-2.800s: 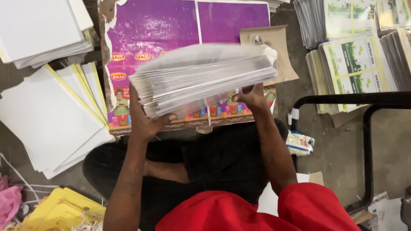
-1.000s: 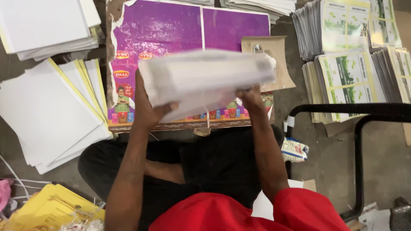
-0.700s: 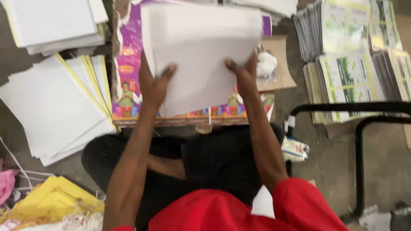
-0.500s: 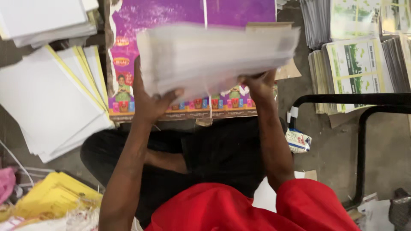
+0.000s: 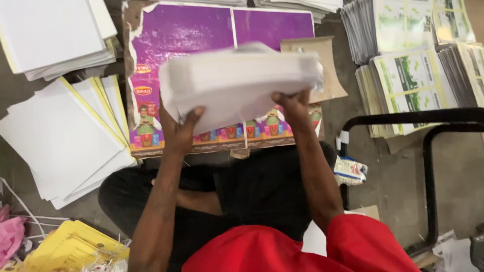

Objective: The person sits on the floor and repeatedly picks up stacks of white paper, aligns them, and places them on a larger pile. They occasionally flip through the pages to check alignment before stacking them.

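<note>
I have a single view — a camera on the person's head, looking almost straight down and close in. My frame's bottom edge catches the red shirt [image 5: 282, 249] and crossed legs; the centre, both raised forearms and a thick paper stack [image 5: 237, 83] above a purple printed board [image 5: 201, 30]. Floor fills the edges — white sheets [image 5: 55, 141] left, printed stacks [image 5: 408, 85] right.

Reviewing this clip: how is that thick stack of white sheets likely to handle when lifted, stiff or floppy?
The stack of white sheets probably flexes: it appears bowed between the left hand and right hand. Being loose sheets, it may fan or slide. Its thickness suggests some weight.
</note>
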